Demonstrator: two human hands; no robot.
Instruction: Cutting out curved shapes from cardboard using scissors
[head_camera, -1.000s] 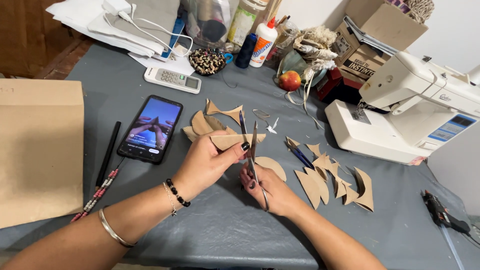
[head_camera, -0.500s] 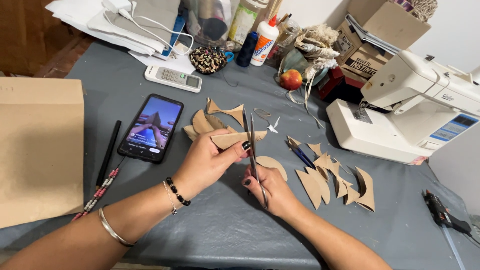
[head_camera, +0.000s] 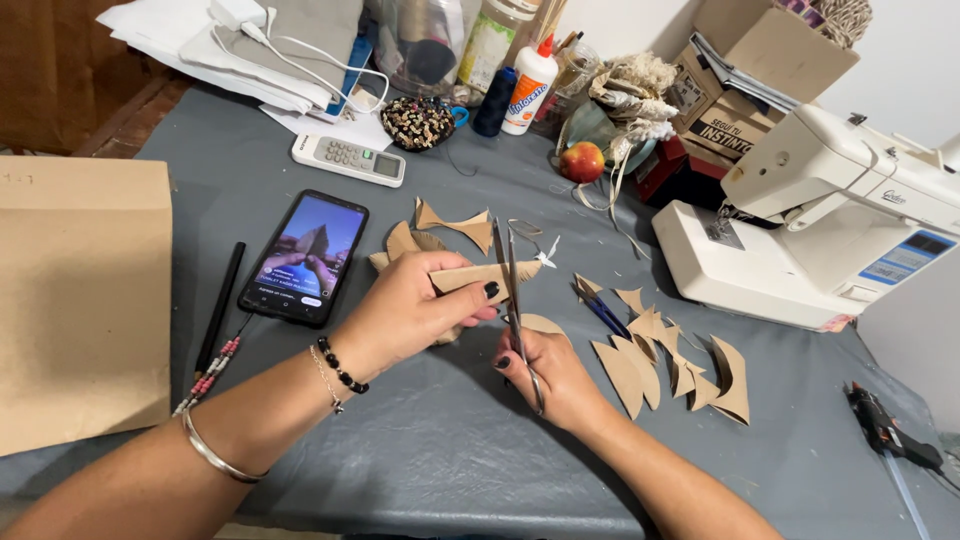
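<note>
Cardboard strip (head_camera: 478, 277) sits pinched in the left hand (head_camera: 415, 310), thumb on top and fingers curled beneath, just above the grey table (head_camera: 440, 450) near its middle. That forearm comes in low from the lower left, wrist bent slightly inward, with a beaded bracelet and a bangle on it. The right hand (head_camera: 550, 375) lies below and to the right of the strip, its fingers closed through the handles of the scissors (head_camera: 515, 300); the blades point away from the person and stand slightly parted, meeting the strip's right end. The right forearm runs in from the lower right. Curved cardboard pieces (head_camera: 680, 365) lie fanned to the right of this hand, and more lie behind the strip. A phone (head_camera: 305, 255) with a lit screen rests left of the left hand, a pencil (head_camera: 220, 305) beside it.
</note>
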